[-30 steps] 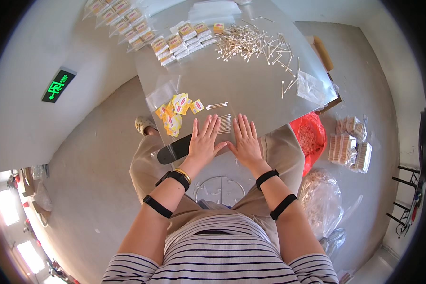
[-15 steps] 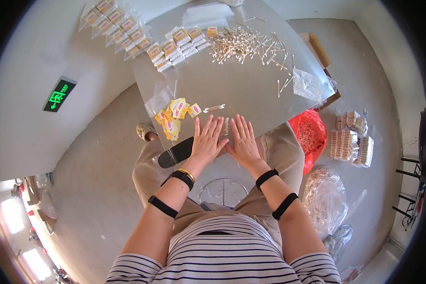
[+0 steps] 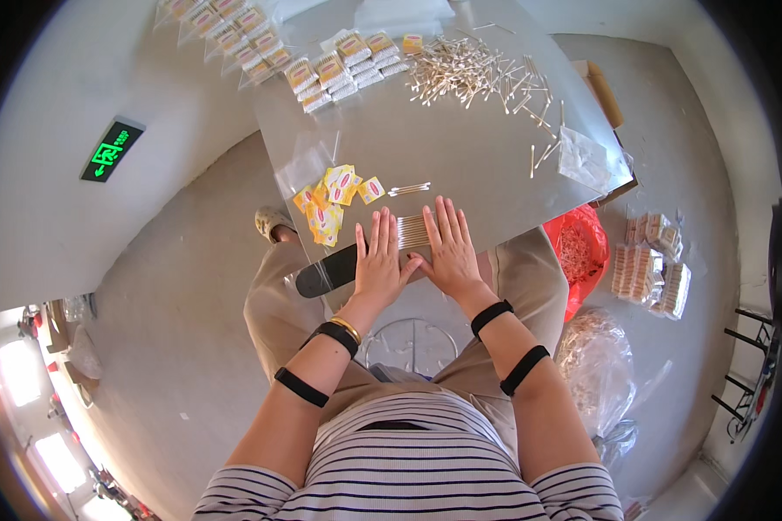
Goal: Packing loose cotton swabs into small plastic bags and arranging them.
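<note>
A row of cotton swabs [image 3: 414, 232] lies side by side at the near edge of the metal table, between my two hands. My left hand [image 3: 379, 260] rests flat with fingers stretched out along the row's left end. On the other end lies my right hand [image 3: 450, 247], also flat, fingers extended. Both thumbs point inward, close to each other below the row. Just beyond the fingers sit a few loose swabs [image 3: 409, 188]. Left of them spreads a pile of yellow-and-white printed cards [image 3: 328, 204]. A dark, rounded strip [image 3: 328, 272] shows beside my left hand.
Bundled swab packs [image 3: 339, 69] are stacked at the table's far left, beside a heap of loose swabs [image 3: 465, 74]. A clear plastic bag [image 3: 584, 161] lies by the right edge. On the floor stand a red bag [image 3: 576, 252] and wrapped bundles [image 3: 643, 273].
The gap between my hands has widened, and more of the swab row shows between them. The table has shifted slightly right and up in the view. Both hands remain flat.
</note>
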The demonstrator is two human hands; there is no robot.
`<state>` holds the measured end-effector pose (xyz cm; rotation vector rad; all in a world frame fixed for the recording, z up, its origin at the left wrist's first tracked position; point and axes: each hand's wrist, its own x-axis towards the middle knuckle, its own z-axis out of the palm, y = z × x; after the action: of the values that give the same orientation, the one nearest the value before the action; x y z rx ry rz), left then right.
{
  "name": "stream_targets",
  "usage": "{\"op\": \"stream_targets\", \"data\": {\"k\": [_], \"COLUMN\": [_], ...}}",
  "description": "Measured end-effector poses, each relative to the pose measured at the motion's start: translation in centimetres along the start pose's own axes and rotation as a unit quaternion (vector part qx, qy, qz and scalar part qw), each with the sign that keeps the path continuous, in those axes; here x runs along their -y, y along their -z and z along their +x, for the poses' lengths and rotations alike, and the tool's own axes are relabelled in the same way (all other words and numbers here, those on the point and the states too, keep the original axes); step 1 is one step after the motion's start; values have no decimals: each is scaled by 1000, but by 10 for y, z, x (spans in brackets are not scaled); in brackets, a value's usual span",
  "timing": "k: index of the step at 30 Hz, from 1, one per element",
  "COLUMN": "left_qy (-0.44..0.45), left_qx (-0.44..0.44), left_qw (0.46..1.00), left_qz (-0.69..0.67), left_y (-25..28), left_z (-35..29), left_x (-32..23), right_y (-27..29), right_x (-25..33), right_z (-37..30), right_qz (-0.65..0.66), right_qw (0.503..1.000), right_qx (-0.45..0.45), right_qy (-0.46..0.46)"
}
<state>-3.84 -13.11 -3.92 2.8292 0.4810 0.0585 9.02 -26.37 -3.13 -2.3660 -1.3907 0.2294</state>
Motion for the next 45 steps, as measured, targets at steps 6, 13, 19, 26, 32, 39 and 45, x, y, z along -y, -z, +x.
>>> {"op": "stream_targets", "data": {"k": [6, 13, 19, 26, 32, 39, 45], "left_qy": [3, 27, 178, 94, 111, 151, 152], "left_qx": [-4, 8, -87, -162, -43, -16, 109], "left_qw": [1000, 999, 968, 982, 993, 941, 926], "left_qz": [-16, -30, -152, -24, 22, -303, -329], "left_y": [-4, 16, 67, 56, 59, 79, 55], "left_z": [1, -4, -5, 76, 107, 96, 66], "left_x": [-3, 1, 44, 65, 61, 47, 43], "right_y": [-13, -8, -4, -10, -8, -5, -4], "right_x": [8, 11, 9, 8, 10, 8, 13], "right_z": [1, 1, -1, 1, 0, -2, 1], "right_qz": [-66, -43, -63, -55, -64, -43, -34], "right_qw": [998, 999, 998, 998, 998, 999, 999], "right_qx": [2, 17, 20, 3, 24, 16, 3], "right_qy": [9, 2, -6, 2, -5, -3, 6]}}
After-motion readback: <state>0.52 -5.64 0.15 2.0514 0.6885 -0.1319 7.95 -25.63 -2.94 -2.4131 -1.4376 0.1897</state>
